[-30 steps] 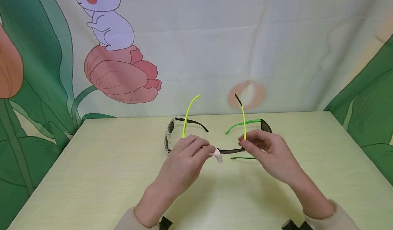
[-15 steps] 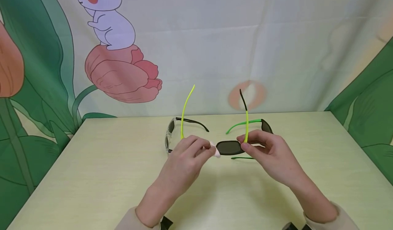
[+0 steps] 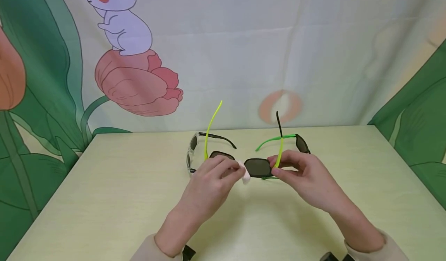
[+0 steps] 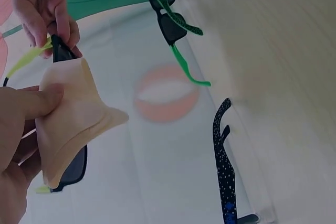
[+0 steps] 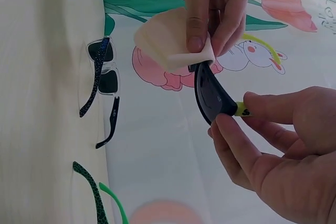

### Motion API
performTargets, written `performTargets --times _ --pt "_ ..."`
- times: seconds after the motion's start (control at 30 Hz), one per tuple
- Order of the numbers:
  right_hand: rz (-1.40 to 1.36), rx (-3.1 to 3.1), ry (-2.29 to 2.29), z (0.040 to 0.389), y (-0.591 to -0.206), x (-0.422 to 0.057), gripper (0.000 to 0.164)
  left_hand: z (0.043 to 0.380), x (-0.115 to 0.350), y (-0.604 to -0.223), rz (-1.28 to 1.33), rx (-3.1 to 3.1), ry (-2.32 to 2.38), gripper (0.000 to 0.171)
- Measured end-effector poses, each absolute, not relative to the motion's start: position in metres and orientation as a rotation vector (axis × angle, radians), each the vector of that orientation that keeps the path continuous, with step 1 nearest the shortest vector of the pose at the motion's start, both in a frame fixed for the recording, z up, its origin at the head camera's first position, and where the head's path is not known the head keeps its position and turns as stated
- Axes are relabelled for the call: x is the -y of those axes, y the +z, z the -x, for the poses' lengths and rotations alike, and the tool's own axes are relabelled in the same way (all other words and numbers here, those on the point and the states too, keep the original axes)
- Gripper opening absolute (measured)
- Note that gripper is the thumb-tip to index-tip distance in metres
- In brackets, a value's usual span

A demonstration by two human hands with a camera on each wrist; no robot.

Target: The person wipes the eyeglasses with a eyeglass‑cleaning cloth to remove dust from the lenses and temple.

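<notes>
Sunglasses with dark lenses and yellow-green temples (image 3: 258,168) are held up above the table, temples pointing away. My left hand (image 3: 212,187) pinches a pale cleaning cloth (image 4: 79,103) folded over the frame near the bridge. In the left wrist view the cloth covers much of one lens, with the thumb pressed on it. My right hand (image 3: 310,179) grips the opposite corner of the frame, where the yellow-green temple meets the lens; the right wrist view shows thumb and fingers at that hinge (image 5: 240,109).
Behind the hands, clear-framed sunglasses with dark temples (image 3: 191,152) stand on the table (image 3: 122,199) at left. Sunglasses with green temples (image 3: 302,144) stand at right, partly hidden by my right hand. A printed curtain (image 3: 230,59) hangs along the table's far edge.
The held sunglasses have tilted, so the lens faces, edge-on a second ago, now show. Their temple tips rose, then dropped a little. Both hands keep their hold in nearly the same place.
</notes>
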State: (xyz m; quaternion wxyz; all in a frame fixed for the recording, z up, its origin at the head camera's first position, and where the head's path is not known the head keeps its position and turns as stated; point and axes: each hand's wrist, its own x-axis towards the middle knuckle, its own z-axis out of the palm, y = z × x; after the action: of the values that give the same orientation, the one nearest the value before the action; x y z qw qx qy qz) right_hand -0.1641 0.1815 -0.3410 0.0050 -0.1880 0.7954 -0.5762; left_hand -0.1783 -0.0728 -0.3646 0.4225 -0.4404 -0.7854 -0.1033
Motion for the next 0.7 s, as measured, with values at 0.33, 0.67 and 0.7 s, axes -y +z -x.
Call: performTargets --times 0.33,0.67,0.7 --pt "0.578 -2.552 -1.778 0.166 -0.348 -0.176 0.008 0.172 0.062 -0.368 1.085 2.022 -0.183 0.029" --pt "0.579 -2.577 -1.817 0.165 -0.349 -0.169 0.009 0.164 0.047 -0.369 1.070 2.205 -0.015 0.039" --pt "0.581 -2.580 -1.822 0.166 -0.349 -0.169 0.009 0.164 0.046 -0.368 1.061 2.212 -0.011 0.040"
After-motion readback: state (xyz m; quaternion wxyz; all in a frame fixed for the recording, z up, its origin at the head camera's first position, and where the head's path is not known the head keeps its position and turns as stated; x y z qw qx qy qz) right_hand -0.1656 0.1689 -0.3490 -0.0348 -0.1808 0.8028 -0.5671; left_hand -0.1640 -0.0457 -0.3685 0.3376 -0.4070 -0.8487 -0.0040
